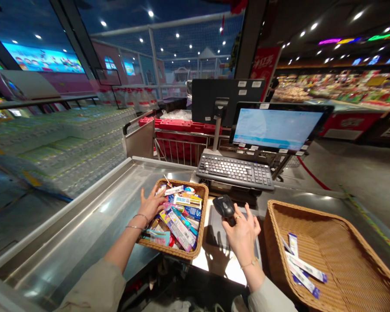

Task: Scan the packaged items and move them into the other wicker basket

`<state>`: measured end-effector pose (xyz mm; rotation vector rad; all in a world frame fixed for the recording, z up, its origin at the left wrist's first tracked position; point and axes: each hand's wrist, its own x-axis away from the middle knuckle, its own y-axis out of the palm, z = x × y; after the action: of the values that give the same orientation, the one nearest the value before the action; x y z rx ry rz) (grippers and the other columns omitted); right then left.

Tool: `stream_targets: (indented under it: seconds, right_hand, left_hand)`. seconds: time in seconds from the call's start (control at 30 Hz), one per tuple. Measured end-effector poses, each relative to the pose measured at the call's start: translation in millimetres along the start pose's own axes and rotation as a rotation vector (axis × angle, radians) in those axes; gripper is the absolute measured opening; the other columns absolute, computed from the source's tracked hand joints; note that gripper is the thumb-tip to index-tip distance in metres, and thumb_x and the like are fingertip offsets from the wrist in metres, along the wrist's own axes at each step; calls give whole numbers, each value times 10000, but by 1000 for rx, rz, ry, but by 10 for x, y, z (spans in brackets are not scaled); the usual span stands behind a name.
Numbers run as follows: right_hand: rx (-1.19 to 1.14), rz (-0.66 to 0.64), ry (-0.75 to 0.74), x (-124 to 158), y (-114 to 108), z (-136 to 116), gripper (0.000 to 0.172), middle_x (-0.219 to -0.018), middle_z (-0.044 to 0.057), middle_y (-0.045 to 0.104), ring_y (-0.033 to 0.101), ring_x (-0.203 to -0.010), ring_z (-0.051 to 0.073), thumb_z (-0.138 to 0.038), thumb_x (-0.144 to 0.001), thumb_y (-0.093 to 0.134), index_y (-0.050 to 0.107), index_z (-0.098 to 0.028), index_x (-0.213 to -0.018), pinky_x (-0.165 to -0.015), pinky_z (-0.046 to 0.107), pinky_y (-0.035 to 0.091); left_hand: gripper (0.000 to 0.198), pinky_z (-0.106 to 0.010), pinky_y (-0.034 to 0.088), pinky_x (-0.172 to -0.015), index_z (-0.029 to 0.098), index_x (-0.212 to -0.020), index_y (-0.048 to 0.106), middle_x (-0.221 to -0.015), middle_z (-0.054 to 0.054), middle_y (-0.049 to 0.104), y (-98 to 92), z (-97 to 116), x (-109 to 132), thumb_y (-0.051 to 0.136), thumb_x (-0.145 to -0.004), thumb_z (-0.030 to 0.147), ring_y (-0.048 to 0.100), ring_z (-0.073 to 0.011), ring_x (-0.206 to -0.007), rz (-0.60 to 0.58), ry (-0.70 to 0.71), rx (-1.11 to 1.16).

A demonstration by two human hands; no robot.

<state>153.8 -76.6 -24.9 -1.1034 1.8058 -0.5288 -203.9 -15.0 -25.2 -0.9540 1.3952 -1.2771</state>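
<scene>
My left hand (151,204) rests with spread fingers on the left side of a wicker basket (204,229) full of small packaged goods (180,227). Its fingertips touch items near the upper left rim. Right of that basket, my right hand (242,229) is closed round the handle of a black handheld scanner (225,205), some fingers raised. The scanner head is over a dark plate set in the counter. A larger wicker basket (336,242) at the right holds several white and purple packets (302,266).
Behind the scanner stand a black keyboard (235,170) and a lit monitor (276,128). The metal counter (94,221) has a raised left edge. A shopping cart (182,145) is beyond it, with stacked bottle packs (61,134) at the left.
</scene>
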Motion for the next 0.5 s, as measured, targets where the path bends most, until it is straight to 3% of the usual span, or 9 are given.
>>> stream_targets:
  seconds: [0.23,0.5]
  right_hand:
    - [7,12,11,-1,-53,-24,225,-1245,48,645,330,-1363,298,-333,-761,525,690,-212,-855,-1057,519,199]
    - [3,-1,37,8,-123,-42,209,-1249,42,643,316,-1374,291,-319,-751,537,694,-213,-840,-1067,509,195]
  left_hand:
    - [212,-744,-95,-1050,377,-1051,683,-1444,0,487,-131,17,-77,587,-863,385,168,-338,-1458,47,-3,-16]
    - [207,-753,-109,-1046,370,-1048,681,-1443,7,483,-278,181,-135,599,-858,382,164,-346,-1458,111,39,-29]
